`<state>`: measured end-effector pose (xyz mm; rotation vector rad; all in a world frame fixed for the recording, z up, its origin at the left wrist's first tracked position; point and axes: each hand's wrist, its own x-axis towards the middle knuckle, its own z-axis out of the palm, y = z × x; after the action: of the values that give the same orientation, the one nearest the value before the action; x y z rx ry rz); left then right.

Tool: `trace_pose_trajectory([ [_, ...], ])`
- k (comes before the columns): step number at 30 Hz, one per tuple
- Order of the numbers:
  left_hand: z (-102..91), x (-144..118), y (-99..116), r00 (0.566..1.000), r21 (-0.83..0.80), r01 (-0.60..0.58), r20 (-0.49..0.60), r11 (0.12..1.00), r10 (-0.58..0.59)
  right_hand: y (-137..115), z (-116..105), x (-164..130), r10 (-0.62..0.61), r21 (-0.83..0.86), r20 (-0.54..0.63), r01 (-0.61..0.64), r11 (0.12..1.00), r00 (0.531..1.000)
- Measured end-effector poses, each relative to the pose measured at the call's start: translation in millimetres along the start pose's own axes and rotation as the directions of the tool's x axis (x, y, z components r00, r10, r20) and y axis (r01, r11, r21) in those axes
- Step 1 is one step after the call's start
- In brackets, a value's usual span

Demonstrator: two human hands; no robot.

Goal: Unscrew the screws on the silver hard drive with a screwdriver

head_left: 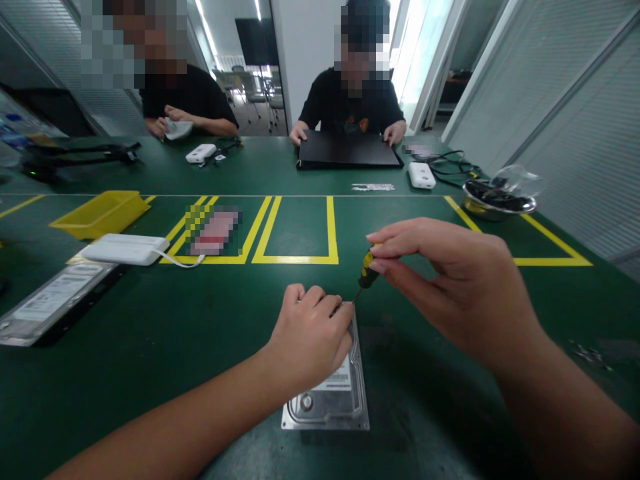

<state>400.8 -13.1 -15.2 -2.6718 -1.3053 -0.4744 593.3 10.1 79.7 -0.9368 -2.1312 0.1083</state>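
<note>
A silver hard disk drive (330,407) lies label up on the green table in front of me. My left hand (315,333) is curled over its far half, pressing it down and covering much of the label. Between the thumb and fingertips of my right hand (445,280) is a small screwdriver (369,270) with a yellow and black handle. Its thin shaft slants down to the drive's far right corner, by my left fingertips. Whether the tip sits in a screw is too small to tell.
At left are another hard drive (55,297), a white power bank (125,249) cabled to a phone (215,230), and a yellow tray (100,213). Small screws (591,355) lie at right; a metal bowl (500,201) stands farther back. Two people sit opposite, one holding a black panel (350,150).
</note>
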Motion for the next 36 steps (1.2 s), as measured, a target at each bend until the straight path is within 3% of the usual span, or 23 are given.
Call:
trace_pose_trajectory([
  [9, -0.8, -0.3, 3.5, 0.997, 0.003, 0.083, -0.009, 0.997, -0.083, 2.0, -0.6, 0.4, -0.001, 0.03, 0.076, -0.001, 1.0, 0.997],
  [19, -0.9, 0.3, 2.8, 0.997, -0.002, 0.08, -0.001, 0.997, -0.08, 3.8, 1.6, 2.1, -0.023, 0.043, 0.014, 0.023, 0.999, 1.0],
  [29, -1.0, -0.2, 1.6, 0.996, -0.011, 0.087, 0.024, 0.996, -0.086, 5.9, -1.4, -0.5, 0.0, 0.041, 0.084, -0.004, 0.999, 0.996],
  [36, -0.3, -0.6, 1.6, 0.996, -0.005, 0.084, 0.026, 0.996, -0.084, 9.1, 0.1, -0.5, -0.016, 0.034, 0.051, 0.014, 0.999, 0.999],
])
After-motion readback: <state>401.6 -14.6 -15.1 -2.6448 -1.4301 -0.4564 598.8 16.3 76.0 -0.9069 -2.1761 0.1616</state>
